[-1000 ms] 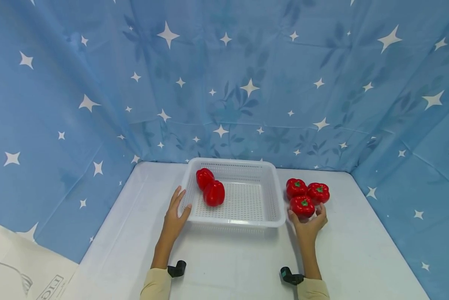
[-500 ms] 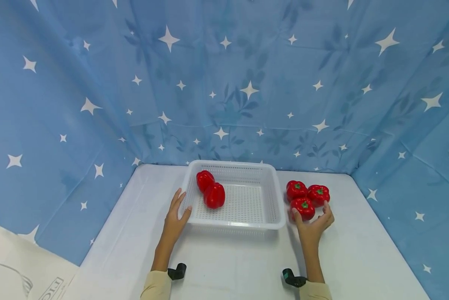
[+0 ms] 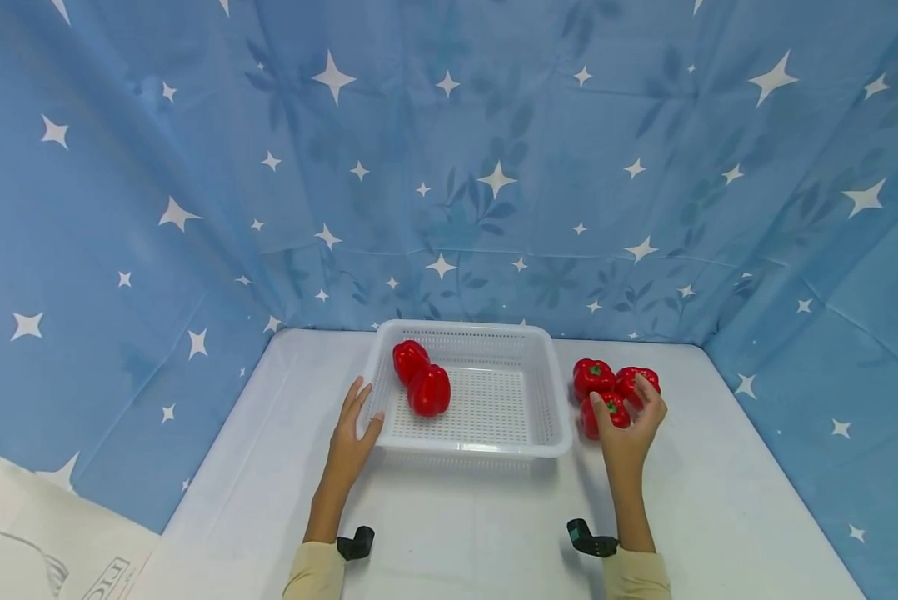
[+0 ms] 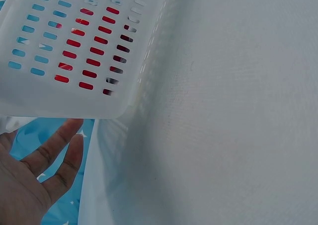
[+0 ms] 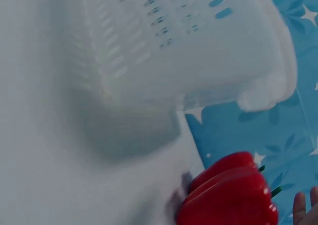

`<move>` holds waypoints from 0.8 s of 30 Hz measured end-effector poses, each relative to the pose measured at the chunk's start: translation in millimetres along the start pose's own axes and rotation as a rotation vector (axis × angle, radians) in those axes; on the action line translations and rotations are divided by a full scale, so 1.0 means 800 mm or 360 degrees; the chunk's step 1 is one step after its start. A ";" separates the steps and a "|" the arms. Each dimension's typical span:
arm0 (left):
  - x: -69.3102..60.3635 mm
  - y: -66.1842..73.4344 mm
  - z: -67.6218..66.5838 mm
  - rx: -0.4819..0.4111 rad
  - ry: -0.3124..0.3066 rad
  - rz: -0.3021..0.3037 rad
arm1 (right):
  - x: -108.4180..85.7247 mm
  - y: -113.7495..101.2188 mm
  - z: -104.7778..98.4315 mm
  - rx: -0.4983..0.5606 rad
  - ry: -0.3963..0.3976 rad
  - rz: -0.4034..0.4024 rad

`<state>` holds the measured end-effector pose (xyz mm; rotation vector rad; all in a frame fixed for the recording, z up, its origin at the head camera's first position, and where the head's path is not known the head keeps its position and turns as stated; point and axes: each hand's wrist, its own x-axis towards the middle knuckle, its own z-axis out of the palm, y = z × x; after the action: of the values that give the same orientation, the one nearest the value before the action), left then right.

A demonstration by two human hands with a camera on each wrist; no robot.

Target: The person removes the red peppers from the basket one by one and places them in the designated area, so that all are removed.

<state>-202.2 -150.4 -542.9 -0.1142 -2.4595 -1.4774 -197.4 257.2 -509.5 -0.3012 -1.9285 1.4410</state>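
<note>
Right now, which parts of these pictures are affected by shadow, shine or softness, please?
Head view: bright, with small glints on the red peppers and a pale shadow along the near side of the white basket; left wrist view: soft shadow on the table beside the basket; right wrist view: dimmer, the basket's slots soft, a soft-edged shadow beside it.

Left hand (image 3: 351, 437) and right hand (image 3: 631, 425) bare. Left sleeve (image 3: 314, 572), right sleeve (image 3: 636, 575): plain beige, long, cuffs ending by the wrist cams. Left cam (image 3: 356, 543), right cam (image 3: 590, 540): small, black, elbow-shaped; right one has a greenish patch near its end.
</note>
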 end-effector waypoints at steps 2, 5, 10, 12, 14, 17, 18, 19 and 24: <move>0.000 0.001 0.000 -0.0007 -0.0001 0.0000 | 0.004 -0.007 0.002 0.0009 -0.0020 -0.0007; 0.000 0.002 0.000 -0.0013 -0.0003 -0.0001 | 0.011 -0.019 0.008 0.0079 -0.0099 -0.0052; 0.001 0.002 0.000 -0.0004 0.0003 -0.0010 | 0.023 -0.045 0.022 0.0286 -0.0311 -0.0046; 0.001 0.003 0.000 0.0001 0.0006 -0.0011 | 0.027 -0.055 0.029 0.0344 -0.0399 -0.0019; 0.001 0.003 0.000 0.0004 0.0003 -0.0015 | 0.031 -0.064 0.036 0.0376 -0.0487 0.0002; 0.001 0.005 0.000 0.0007 -0.0004 -0.0021 | 0.035 -0.074 0.044 0.0368 -0.0607 0.0039; 0.001 0.005 0.000 0.0004 -0.0006 -0.0023 | 0.036 -0.076 0.047 0.0357 -0.0643 0.0050; 0.001 0.006 0.000 0.0003 -0.0006 -0.0027 | 0.037 -0.080 0.050 0.0336 -0.0677 0.0057; -0.001 0.007 -0.001 -0.0006 0.0001 -0.0029 | 0.043 -0.090 0.061 0.0313 -0.0842 0.0093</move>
<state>-200.3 -148.3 -538.3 -0.0921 -2.4638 -1.4894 -238.9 214.4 -437.2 0.1335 -2.1674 1.8713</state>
